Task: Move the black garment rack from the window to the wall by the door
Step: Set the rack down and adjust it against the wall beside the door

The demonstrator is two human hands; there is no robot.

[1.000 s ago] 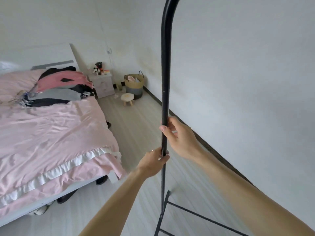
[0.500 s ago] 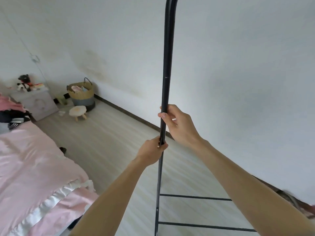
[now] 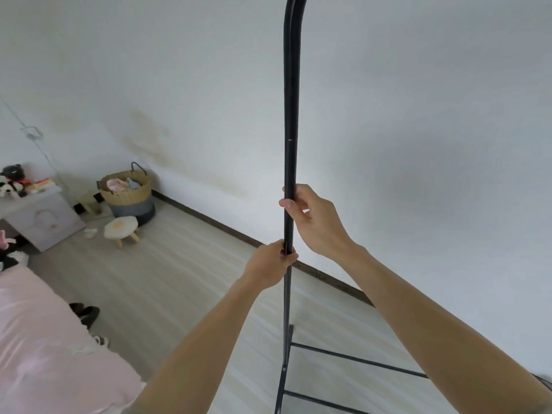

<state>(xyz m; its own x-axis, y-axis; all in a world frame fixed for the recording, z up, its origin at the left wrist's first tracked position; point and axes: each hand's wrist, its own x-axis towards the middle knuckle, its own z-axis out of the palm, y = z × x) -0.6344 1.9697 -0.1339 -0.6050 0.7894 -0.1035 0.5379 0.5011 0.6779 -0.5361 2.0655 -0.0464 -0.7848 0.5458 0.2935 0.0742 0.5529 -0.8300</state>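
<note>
The wall [image 3: 418, 130] fills most of the view, white and bare, and the floor [image 3: 185, 279] runs along its dark skirting. The rack [image 3: 290, 115] stands close to that wall, its black upright rising almost plumb out of the top of the view and its base bars reaching right along the floor. No window shows and no door shows, so I cannot tell how near the rack is to its place; my judgement is that the carrying is mostly done and what remains is to set it square against the wall and let go.

At the lower left lies the pink bed [image 3: 44, 354], and in the far corner a nightstand [image 3: 41, 222], a woven basket [image 3: 128, 192] and a small stool [image 3: 121, 230].

Both hands hold the upright. The right hand [image 3: 316, 222] is the higher, fingers wrapped round the pole; the left hand [image 3: 268, 267] sits just below it, fingers clamped on the pole too.

Against the frame of half a second ago, the grip is the same, but the bed has slid further off to the left and the wall takes more of the view: the person has turned a little more toward it.
</note>
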